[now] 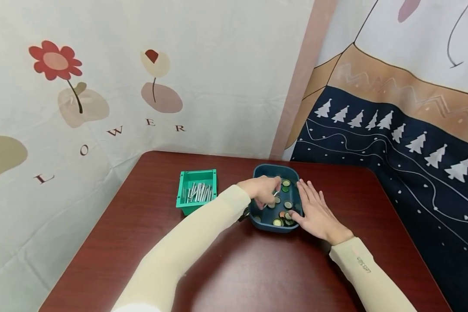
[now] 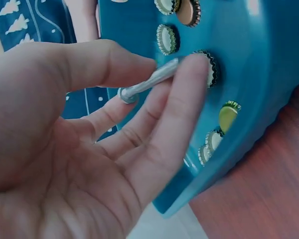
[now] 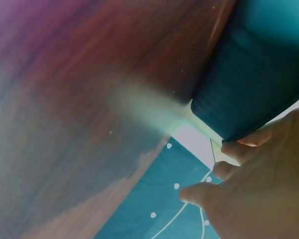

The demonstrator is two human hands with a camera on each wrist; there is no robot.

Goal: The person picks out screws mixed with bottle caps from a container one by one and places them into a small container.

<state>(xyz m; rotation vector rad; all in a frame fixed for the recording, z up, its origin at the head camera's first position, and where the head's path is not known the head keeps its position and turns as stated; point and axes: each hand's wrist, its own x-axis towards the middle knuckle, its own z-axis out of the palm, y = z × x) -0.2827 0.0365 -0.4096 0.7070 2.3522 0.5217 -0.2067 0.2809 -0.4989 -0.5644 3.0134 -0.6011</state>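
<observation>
My left hand (image 1: 262, 190) is over the blue tray (image 1: 274, 167), pinching a silver metal screw (image 2: 152, 81) between thumb and fingertips. The screw's round head points back toward the palm, and a fingertip covers its other end. Several bottle caps (image 1: 288, 205) lie scattered on the tray floor, some bunched at its near end. One bottle cap (image 2: 212, 70) shows right behind the fingertip in the left wrist view. With fingers extended, my right hand (image 1: 320, 216) rests against the tray's right side, its thumb over the rim.
A green box (image 1: 196, 175) holding several more silver screws (image 1: 200, 192) stands left of the tray on the dark red table (image 1: 273, 264). Behind the table hangs a printed curtain (image 1: 226, 78). Under the left wrist a small black object (image 1: 244, 213) shows.
</observation>
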